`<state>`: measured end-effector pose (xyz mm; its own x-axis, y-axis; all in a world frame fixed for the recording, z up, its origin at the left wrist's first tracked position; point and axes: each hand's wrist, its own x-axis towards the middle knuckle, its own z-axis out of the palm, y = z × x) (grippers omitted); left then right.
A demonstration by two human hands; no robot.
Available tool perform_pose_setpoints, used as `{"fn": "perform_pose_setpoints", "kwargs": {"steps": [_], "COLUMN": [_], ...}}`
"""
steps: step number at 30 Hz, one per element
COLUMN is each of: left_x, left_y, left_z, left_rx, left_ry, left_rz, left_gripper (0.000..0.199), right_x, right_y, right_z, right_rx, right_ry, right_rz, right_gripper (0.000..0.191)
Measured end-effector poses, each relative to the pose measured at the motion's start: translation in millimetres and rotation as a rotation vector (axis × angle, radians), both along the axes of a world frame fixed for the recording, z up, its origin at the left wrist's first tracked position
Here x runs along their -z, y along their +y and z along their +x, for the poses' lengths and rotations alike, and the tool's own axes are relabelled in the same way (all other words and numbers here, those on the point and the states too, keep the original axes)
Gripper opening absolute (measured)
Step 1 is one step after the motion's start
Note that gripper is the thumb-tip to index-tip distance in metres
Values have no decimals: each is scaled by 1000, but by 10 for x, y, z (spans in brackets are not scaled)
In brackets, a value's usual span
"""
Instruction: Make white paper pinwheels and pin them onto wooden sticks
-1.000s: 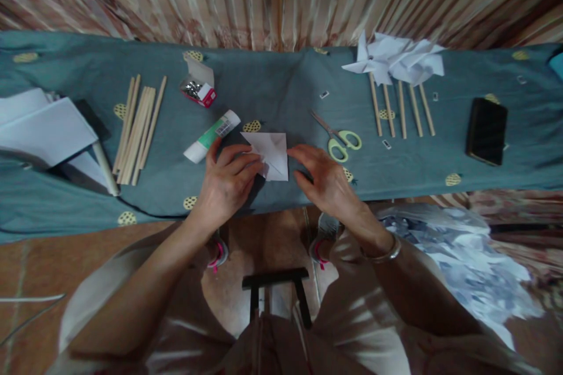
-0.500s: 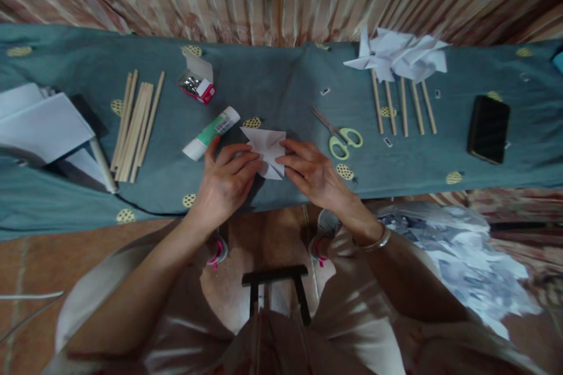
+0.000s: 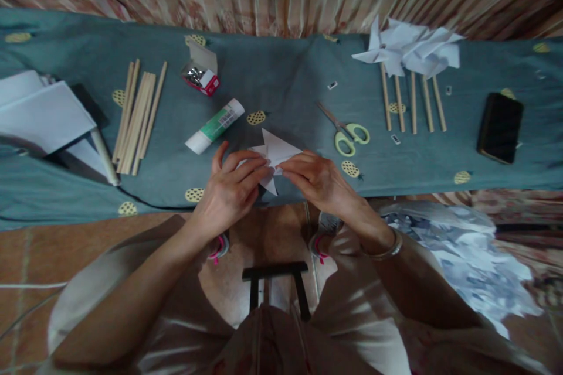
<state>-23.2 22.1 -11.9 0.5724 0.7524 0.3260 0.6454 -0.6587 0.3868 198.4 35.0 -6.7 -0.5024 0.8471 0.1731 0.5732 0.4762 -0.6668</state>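
A small folded white paper piece [image 3: 278, 147] with pointed corners lies at the front edge of the cloth, between my hands. My left hand [image 3: 235, 184] grips its left side, fingertips pressed near the centre. On the right, my right hand [image 3: 314, 179] pinches the paper's lower right part. My fingers cover some of the folds. Behind my left hand lies a green and white glue stick [image 3: 215, 126]. Scissors with light green handles [image 3: 345, 130] rest to the right, their blades pointing away from me.
Wooden sticks [image 3: 138, 120] and stacked white paper [image 3: 48, 114] lie left, near an open box of metal pieces [image 3: 201, 76]. Paper pinwheels on sticks [image 3: 413, 53] and a black phone [image 3: 500, 127] lie right. A plastic bag of paper [image 3: 466, 252] is below the table.
The paper has turned, and one point now sticks up away from me. My right fingers have closed on its lower right part. The whole view has shifted slightly.
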Motion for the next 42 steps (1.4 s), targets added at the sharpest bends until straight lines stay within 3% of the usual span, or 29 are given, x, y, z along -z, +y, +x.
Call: {"fn": "perform_pose_setpoints", "kwargs": {"steps": [8, 11, 17, 26, 42], "left_x": [-16, -1, 24, 20, 29], "left_y": [-109, -142, -192, -205, -202], "left_z": [29, 25, 36, 44, 50], "left_rx": [18, 31, 42, 62, 86], "left_ry": [-16, -14, -14, 32, 46], "left_rz": [46, 35, 13, 49, 85], "left_gripper": [38, 39, 38, 33, 31], "right_x": [-12, -13, -4, 1, -32], "right_y": [15, 4, -24, -49, -61], "right_z": [-91, -96, -101, -107, -115], "right_rx": [186, 181, 137, 68, 29], "right_ry": [113, 73, -52, -223, -287], "right_rz": [-218, -169, 10, 159, 165], "right_gripper": [13, 9, 17, 25, 24]}}
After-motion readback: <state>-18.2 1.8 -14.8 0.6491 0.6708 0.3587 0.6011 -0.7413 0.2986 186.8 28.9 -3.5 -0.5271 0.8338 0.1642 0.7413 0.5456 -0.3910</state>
